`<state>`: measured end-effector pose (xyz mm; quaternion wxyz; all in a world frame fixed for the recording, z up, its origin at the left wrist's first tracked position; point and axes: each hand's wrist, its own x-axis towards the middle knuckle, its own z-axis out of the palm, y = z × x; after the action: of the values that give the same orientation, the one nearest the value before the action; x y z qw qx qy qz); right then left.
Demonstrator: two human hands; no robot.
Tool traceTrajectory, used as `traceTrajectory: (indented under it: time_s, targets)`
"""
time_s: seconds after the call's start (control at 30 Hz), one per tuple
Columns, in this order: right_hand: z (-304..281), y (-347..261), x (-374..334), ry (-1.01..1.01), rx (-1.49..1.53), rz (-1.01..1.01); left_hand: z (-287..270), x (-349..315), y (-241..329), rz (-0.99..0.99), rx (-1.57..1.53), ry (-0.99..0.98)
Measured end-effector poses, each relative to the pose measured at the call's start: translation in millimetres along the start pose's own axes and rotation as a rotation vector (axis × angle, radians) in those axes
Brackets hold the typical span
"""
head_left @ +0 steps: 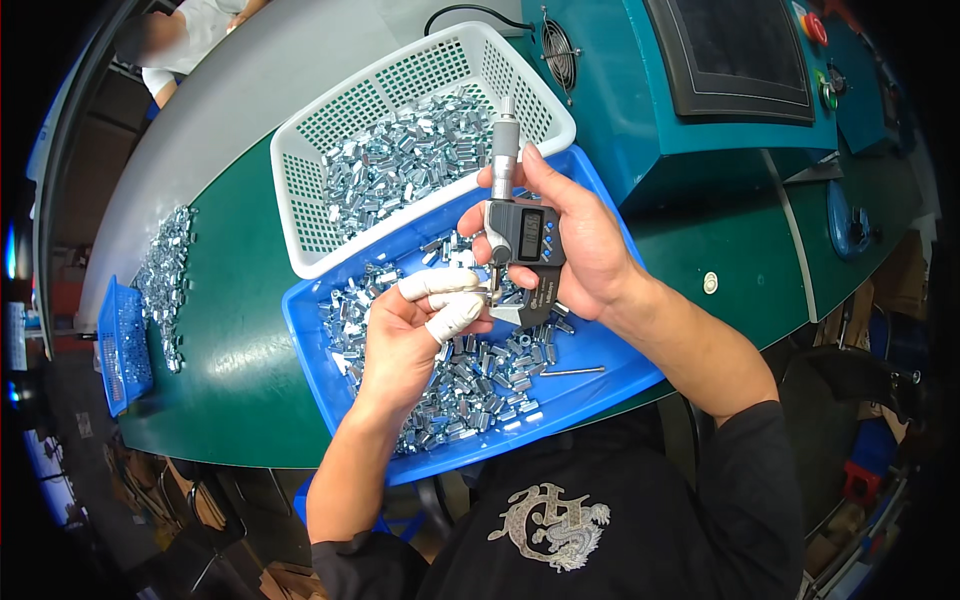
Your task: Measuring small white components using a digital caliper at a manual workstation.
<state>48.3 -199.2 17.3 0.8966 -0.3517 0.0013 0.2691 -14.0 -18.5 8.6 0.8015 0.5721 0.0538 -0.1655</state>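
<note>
A curved green worktop (245, 350) spreads through the room, with a pale grey surface (330, 45) along its far side. At upper left is a person in a white top (205, 35); a teal machine housing with a dark screen (735, 55) stands at far right.

A white perforated plastic basket (292, 215) full of small silver metal pieces sits behind and against a blue plastic tray (318, 350) holding more, plus a thin metal rod (573, 372). Left, loose pieces lie heaped beside a blue perforated basket (124, 340).

Above the tray, the right hand (595, 245) is clamped around a black-and-silver digital micrometer (525, 240). Its long axis runs nearly away from the wearer, thimble outward, frame's curve nearest the body. The left hand (395, 335), its fingertips covered in white, pinches a small silver metal piece (487, 292) at the measuring gap, mostly hidden.
</note>
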Motion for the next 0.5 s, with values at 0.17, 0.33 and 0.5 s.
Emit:
traceTrajectory:
  time_s: [0.17, 0.33, 0.5]
  targets:
    - [-1.6, 0.6, 0.4, -0.012, 0.009, -0.006, -0.5, 1.6, 1.5, -0.031, 0.017, -0.012]
    - [0.6, -1.8, 0.2, -0.012, 0.019, 0.001, -0.5, 2.7, 1.5, -0.043, 0.054, -0.025]
    - [4.8, 1.0, 0.9, 0.044, -0.109, -0.012, -6.5, 1.4, -2.0, 0.0, 0.164, 0.003]
